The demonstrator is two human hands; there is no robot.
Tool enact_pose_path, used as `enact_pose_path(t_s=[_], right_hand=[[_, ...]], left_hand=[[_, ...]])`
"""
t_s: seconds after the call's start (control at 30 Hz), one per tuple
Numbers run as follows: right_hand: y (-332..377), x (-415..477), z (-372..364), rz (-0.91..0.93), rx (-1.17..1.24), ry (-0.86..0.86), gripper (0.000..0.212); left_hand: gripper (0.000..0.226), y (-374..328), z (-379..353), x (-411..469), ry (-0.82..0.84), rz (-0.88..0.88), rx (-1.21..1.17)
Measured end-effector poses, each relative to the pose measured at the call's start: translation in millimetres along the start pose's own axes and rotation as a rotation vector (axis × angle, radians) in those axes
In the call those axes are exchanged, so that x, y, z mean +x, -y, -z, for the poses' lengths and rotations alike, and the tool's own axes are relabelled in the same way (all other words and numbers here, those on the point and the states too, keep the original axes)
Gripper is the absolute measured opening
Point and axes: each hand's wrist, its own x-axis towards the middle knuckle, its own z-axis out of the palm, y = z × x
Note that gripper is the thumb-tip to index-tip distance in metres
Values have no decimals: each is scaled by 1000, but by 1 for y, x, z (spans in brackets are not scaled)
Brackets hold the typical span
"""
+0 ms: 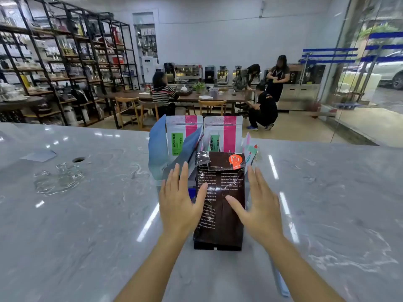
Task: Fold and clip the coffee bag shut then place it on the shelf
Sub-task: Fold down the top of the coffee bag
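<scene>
A dark brown coffee bag [220,216] with white print and an orange round sticker near its top stands on the grey marble counter [87,225]. Its top edge is folded over, with one silvery corner flap sticking up at the left. My left hand [180,203] is flat and spread at the bag's left side, thumb touching its face. On the right side my right hand [259,208] is also spread, thumb resting on the bag's front. Neither hand grips the bag. No clip is visible.
Behind the bag stand two white-and-pink pouches [185,134], [223,136] and blue pouches [158,147]. Clear glassware [58,177] sits on the counter at left. Black metal shelves [65,68] line the left wall. Several people are at a far table [196,98].
</scene>
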Motion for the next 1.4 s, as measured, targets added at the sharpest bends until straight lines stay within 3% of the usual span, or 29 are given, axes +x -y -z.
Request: enact_pose_path(t_s=[0.2,0.3,0.4,0.57,0.77,0.9,1.13,1.4], right_hand=[[0,-7,-17,-107,432,113,71],[-1,-6,-19,-107,528,137,68],[-2,-5,-16,-120,548,162,66],[-5,0,-9,-152,480,199,65],[2,31,12,-125,337,-13,67],[8,57,21,-23,285,6,57],[9,75,19,47,240,77,38],[16,84,25,-4,432,3,13]], left_hand=[[68,2,-10,-15,123,205,-321],[55,-3,-9,-14,158,194,-455],[34,-12,-9,-11,173,161,-524],[30,-18,-10,-3,143,201,-594],[42,-21,-8,7,85,176,-558],[57,-26,-4,21,30,154,-588],[56,-29,0,44,57,-10,-526],[29,-30,10,70,140,-20,-500]])
